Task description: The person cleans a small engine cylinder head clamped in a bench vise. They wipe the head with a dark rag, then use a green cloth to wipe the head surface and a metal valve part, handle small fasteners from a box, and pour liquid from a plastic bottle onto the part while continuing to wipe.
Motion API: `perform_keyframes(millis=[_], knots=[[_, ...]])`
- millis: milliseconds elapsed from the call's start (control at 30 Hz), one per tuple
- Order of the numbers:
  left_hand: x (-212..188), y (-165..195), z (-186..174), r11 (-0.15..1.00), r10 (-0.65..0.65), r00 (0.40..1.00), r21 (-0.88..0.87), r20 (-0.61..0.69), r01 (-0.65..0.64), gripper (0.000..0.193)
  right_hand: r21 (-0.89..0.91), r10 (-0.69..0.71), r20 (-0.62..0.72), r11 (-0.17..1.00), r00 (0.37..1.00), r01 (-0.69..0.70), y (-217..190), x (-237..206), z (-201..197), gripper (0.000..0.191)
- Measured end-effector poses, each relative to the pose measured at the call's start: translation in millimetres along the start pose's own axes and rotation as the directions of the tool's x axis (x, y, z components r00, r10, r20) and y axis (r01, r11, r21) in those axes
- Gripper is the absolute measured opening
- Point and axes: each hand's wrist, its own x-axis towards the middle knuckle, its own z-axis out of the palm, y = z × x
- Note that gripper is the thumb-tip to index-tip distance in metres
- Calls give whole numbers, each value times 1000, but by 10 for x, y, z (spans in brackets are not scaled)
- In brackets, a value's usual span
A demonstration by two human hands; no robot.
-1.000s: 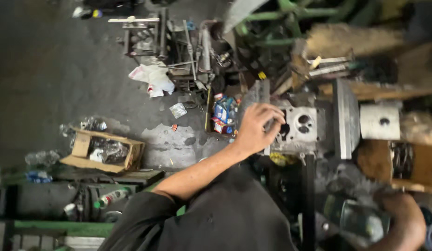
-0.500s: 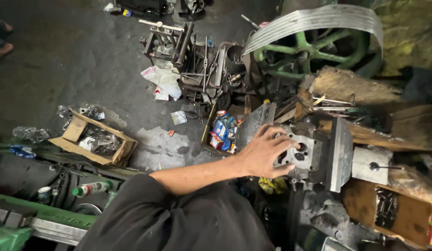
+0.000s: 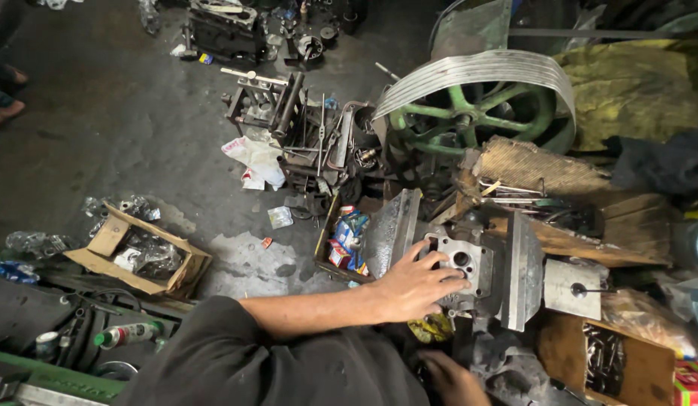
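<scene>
**Here, a hand on a grey metal block**

Head view: the left hand (image 3: 415, 286) lies spread over a grey cast metal block (image 3: 463, 265) with round bores, fingers open and flat on its face, not closed around it. The block sits clamped between two upright steel plates (image 3: 520, 269) on a cluttered bench. The right hand (image 3: 448, 377) shows low at the frame's edge; its grip cannot be told. A green belt wheel (image 3: 475, 113) stands behind, a cardboard box (image 3: 132, 254) on the floor.
</scene>
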Motion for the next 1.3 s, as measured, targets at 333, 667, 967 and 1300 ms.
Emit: perform_keyframes(millis=[333, 667, 967, 1300], knots=[[169, 118, -82, 995, -81, 993, -58, 87, 86, 83, 564, 371, -235, 805, 898, -185, -296, 744, 378, 32], [173, 88, -71, 995, -96, 995, -29, 20, 96, 87, 962, 548, -199, 266, 813, 57, 230, 740, 384, 8], [126, 29, 100, 996, -78, 993, 37, -83, 81, 81, 761, 280, -242, 649, 929, 3, 513, 1013, 365, 13], [115, -45, 182, 998, -39, 992, 35, -119, 43, 82, 922, 333, -230, 376, 915, 95, 761, 1213, 567, 25]])
